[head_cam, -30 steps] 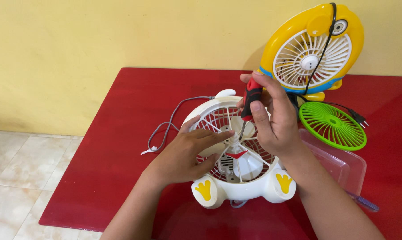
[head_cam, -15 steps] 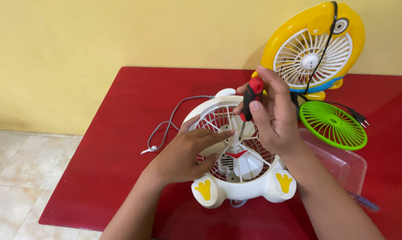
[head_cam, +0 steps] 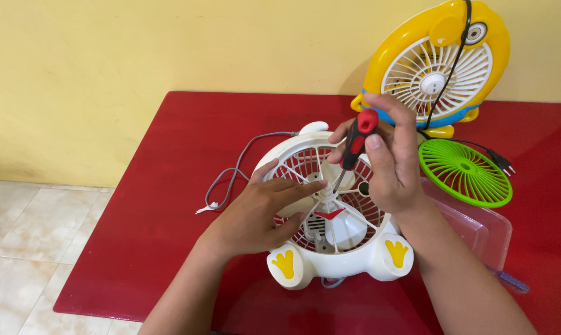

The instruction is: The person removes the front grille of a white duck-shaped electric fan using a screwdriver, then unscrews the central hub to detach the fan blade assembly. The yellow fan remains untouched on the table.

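Observation:
A white toy-shaped fan [head_cam: 330, 257] with yellow feet lies face up on the red table [head_cam: 169, 186]. My left hand [head_cam: 259, 214] rests flat on its white grille, fingertips touching the hub. My right hand [head_cam: 389, 161] grips a red-and-black screwdriver [head_cam: 357, 142], held tilted, its metal tip at the grille's centre hub. A grey cord [head_cam: 234, 174] runs from the fan to the left.
A yellow fan [head_cam: 438, 62] with a black cord stands at the back right against the yellow wall. A green round grille [head_cam: 465, 174] lies beside it. A clear plastic tray [head_cam: 479, 232] sits under my right forearm. Tiled floor lies to the left.
My right hand has lifted slightly and tilted the screwdriver handle up and to the right; its tip stays at the hub. My left hand has not moved.

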